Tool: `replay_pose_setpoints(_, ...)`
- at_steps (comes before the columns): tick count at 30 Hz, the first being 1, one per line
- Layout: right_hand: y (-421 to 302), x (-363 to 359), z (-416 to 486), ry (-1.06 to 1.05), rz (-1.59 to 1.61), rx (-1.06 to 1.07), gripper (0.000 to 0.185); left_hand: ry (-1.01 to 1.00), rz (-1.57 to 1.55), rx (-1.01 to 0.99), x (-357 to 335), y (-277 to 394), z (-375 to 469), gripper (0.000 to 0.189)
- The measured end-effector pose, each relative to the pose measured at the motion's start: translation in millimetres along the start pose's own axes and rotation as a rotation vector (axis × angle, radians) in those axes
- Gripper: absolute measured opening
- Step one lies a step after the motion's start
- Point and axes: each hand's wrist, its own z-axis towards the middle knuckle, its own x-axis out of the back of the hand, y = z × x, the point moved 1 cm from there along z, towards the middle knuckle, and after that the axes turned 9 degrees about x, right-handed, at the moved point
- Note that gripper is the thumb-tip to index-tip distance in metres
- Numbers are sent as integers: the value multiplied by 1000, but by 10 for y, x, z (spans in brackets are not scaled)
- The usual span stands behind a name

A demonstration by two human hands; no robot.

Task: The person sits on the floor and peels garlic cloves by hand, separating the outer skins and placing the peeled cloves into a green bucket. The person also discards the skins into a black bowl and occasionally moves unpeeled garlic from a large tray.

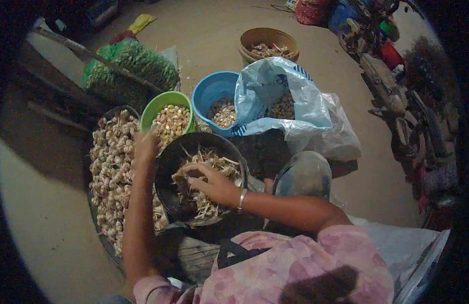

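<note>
My left hand (pixel 146 146), blurred, is at the near left rim of a green plastic bucket (pixel 146 110) of garlic cloves (pixel 172 123); whether it holds anything is unclear. My right hand (pixel 215 186), with a bangle at the wrist, hovers over a dark round basin (pixel 166 205) of dry garlic stalks and husks (pixel 207 207). Its fingers are curved, their tips by some husk; a grip cannot be made out. Many whole garlic bulbs (pixel 111 182) fill a wide container beneath and left of my left forearm.
A blue tub (pixel 207 85) with cloves adjoins an open woven plastic sack (pixel 314 98). Behind stands a brown bucket (pixel 268 34) of husks. A green net sack of garlic (pixel 143 60) lies back left, near a long bar (pixel 101 59). A motorcycle (pixel 394 95) is at right.
</note>
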Motion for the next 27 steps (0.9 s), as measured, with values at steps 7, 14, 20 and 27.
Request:
replay_pose_setpoints(7,126,100,-16,5,-109,3,40,-217,66,-501,-1289,860,-302,44)
replay_pose_setpoints(14,80,100,-26,-22,-125,-29,29,96,-60,-51,1016,-388,-246,31)
replay_pose_setpoints(20,103,-83,10,-99,37,-114,27,521,-96,150,3058,-1860,-762,31)
replay_pose_setpoints(27,160,-362,63,-122,106,-267,32,578,-27,278,3343,-2902,-1039,26)
